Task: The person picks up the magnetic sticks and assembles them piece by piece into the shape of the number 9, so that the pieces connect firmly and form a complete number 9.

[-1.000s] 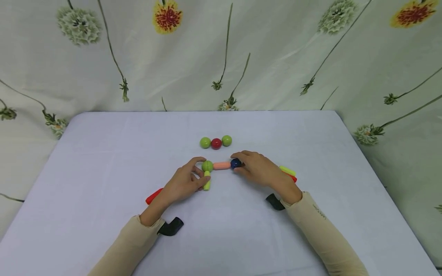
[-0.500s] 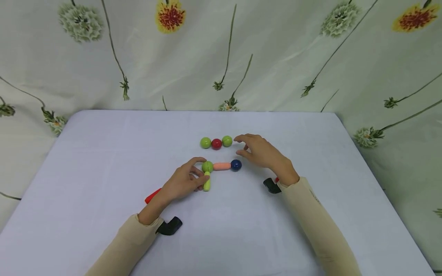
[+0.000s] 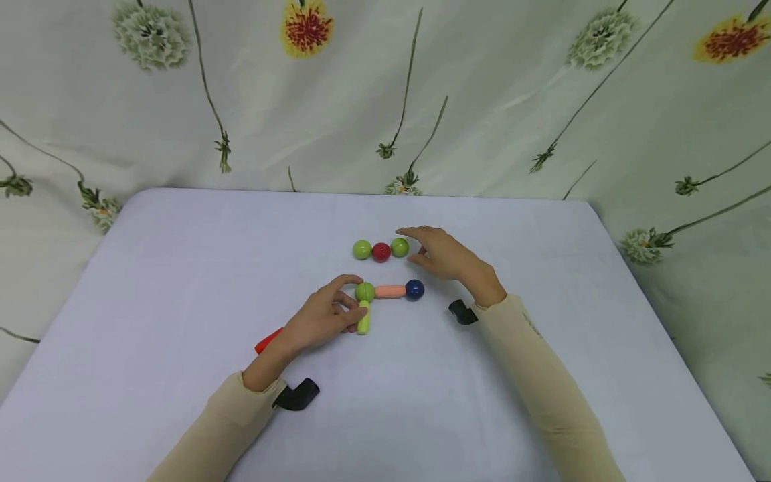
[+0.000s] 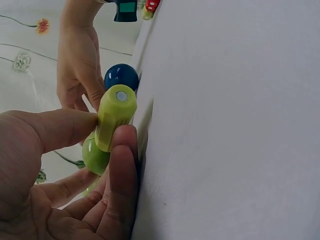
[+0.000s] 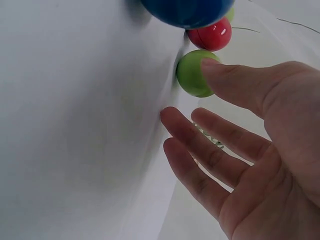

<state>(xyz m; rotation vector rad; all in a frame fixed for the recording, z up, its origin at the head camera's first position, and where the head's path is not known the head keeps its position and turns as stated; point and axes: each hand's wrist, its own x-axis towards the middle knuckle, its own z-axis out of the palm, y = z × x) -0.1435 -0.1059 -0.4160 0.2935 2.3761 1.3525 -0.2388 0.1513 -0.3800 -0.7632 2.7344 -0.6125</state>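
- Head view: left hand (image 3: 319,318) pinches the yellow-green stick (image 3: 363,318), joined to a green ball (image 3: 364,292) mid-table.
- Right hand (image 3: 442,254), fingers spread and holding nothing, touches the far green ball (image 3: 399,247).

A makeshift recording setup: a white-clothed table (image 3: 181,268) backed by a floral fabric backdrop (image 3: 482,100).

A yellow-green rod (image 3: 363,316) is pinched by the left hand (image 3: 317,318), lying on the table and joined at its far end to a green ball (image 3: 364,291); a second green ball (image 3: 399,247), glossy, at the right end of a three-ball row, is touched by the thumb of the outspread right hand (image 3: 444,255).
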